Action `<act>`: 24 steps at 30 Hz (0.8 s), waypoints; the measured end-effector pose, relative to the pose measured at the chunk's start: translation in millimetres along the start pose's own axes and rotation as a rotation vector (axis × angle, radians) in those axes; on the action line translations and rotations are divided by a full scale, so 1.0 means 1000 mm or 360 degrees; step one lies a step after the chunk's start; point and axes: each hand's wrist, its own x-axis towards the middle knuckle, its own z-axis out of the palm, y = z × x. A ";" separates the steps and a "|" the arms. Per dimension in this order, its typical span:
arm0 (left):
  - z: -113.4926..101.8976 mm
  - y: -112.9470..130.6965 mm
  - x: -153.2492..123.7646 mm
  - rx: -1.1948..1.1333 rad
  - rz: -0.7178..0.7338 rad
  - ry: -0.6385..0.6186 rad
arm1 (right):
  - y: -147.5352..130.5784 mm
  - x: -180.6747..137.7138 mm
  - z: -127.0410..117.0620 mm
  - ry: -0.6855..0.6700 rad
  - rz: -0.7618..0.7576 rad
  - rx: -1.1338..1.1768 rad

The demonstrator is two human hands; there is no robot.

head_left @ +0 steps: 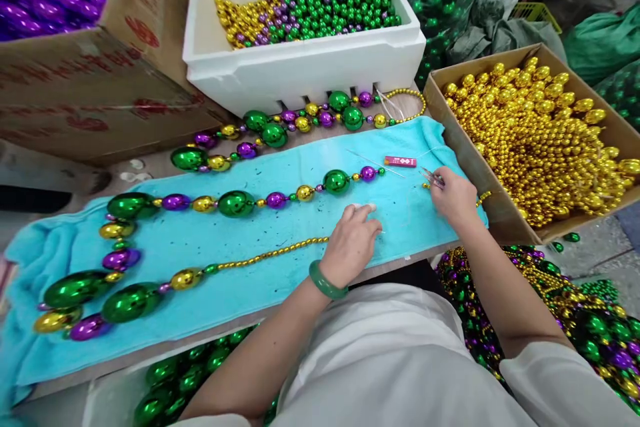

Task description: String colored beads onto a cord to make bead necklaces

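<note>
On the turquoise towel (280, 167), a necklace of large green, purple and gold beads (236, 203) lies in a long U. A thin gold bead string (280, 251) continues from its lower arm and disappears under my left hand (353, 243), whose fingers are curled close together over its end. My right hand (454, 197) grips small metal scissors (434, 178), their tips pointing left. Just beside them are a few tiny gold beads (425, 185). A red-pink packet (400, 161) and a thin needle-like rod (380, 165) lie beyond my hands.
Behind the towel are a second beaded necklace (274, 135) and a white foam box (300, 60) of mixed beads. A carton (537, 223) of gold bead strands stands right; another carton (55, 93) holds purple beads at left. More bead strands (555, 307) hang low right.
</note>
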 end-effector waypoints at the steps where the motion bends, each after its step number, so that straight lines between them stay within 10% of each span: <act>1: 0.000 0.001 -0.001 0.0060 0.0009 0.0006 | -0.004 0.004 -0.002 -0.0019 -0.0117 -0.0044; 6: -0.010 0.010 -0.009 0.0212 0.0065 0.0026 | -0.025 0.017 -0.011 -0.0335 -0.0646 -0.0096; 24: -0.023 0.005 -0.019 0.0165 -0.0132 0.0664 | -0.054 0.094 -0.002 -0.0311 -0.0703 -0.0298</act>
